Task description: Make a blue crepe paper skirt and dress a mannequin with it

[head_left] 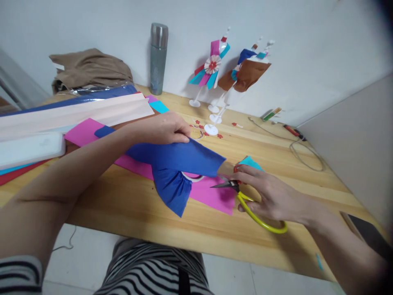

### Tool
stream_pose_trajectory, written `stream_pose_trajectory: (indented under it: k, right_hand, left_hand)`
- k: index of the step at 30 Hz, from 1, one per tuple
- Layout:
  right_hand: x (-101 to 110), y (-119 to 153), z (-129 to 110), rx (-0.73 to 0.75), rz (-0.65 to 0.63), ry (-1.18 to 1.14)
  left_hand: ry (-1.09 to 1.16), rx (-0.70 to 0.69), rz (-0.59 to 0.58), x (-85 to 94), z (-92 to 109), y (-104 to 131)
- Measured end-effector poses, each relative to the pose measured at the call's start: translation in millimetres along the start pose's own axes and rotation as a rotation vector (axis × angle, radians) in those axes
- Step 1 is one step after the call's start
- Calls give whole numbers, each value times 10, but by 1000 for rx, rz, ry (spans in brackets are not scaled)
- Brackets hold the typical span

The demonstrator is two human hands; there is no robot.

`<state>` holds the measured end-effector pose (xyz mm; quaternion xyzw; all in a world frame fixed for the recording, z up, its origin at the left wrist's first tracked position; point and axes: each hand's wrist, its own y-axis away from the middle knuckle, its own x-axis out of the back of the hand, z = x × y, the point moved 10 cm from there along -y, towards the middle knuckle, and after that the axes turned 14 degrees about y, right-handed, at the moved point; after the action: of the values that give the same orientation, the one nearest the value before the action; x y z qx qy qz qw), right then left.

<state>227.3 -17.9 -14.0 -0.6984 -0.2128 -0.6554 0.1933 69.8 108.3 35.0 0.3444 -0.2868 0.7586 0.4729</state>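
Note:
My left hand (170,128) pinches the upper edge of a blue crepe paper strip (190,156) that lies across the desk. In my right hand (270,192) are scissors (250,207) with yellow handles, their dark blades pointing left and parted beside the strip's right end. Whether the blades touch the paper I cannot tell. Below the strip spreads a gathered, fan-like blue piece (172,188). A white ring (195,177) shows partly from under the blue strip. Pink paper (215,196) lies beneath these pieces.
Paper-dressed figures on white stands (212,65) occupy the back, near a grey thermos (159,61). Left are a white box (30,149), paper sheets (76,112) and brown cloth (92,67). A cable (294,151) lies right; a dark flat object (368,233) sits near the right edge.

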Motion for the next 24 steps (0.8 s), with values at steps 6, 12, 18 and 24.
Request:
stream_pose_trajectory:
  k: [6,12,18,24]
  right_hand:
    - [-30,-112,-73,49,-86,-7]
    - [-72,-139,-87,49,-85,-35]
    - [-132,-126,-109,63,-101,-41]
    - [-113,-100,-73,35,-75,-44]
  left_hand:
    - [-16,65,14,43,-115,-5]
    - [154,142,-207,-131,-356,49]
    - [101,207,-273,-306,-542,69]
    - [-64,158,-342,-620,-542,-32]
